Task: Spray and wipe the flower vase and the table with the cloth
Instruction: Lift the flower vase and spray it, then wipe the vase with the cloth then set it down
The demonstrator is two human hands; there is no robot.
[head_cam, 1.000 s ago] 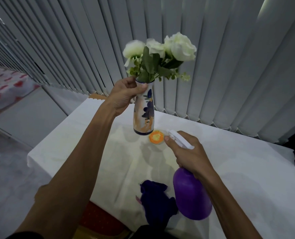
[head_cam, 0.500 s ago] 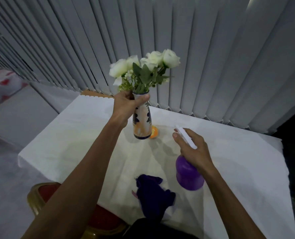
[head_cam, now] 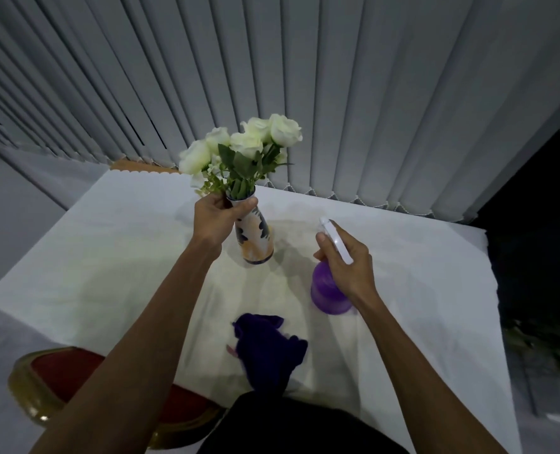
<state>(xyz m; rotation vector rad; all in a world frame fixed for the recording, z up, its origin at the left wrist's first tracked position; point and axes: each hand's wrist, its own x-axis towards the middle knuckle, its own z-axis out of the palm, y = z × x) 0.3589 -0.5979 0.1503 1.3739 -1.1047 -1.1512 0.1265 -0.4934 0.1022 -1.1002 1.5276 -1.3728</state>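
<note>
Grey vertical blinds (head_cam: 337, 93) hang behind a white-draped table (head_cam: 108, 257) where two bare hands work.

Reaching forward from the lower left, the left hand (head_cam: 218, 221) wraps the neck of the vase (head_cam: 255, 240), thumb laid across the rim and fingers curled round the far side; the vase stands near the table's middle with white roses (head_cam: 246, 142) rising above the grip, and whether its base touches the cloth covering cannot be told. Coming in from the lower right, the right hand (head_cam: 347, 263) is closed round the top of a purple bottle (head_cam: 327, 293), its white spray head (head_cam: 336, 239) aimed toward the vase and the forefinger curled at its front. A dark purple cloth (head_cam: 267, 348) lies crumpled at the near edge, between the forearms. A red-seated chair (head_cam: 59, 378) sits below the left arm.
</note>
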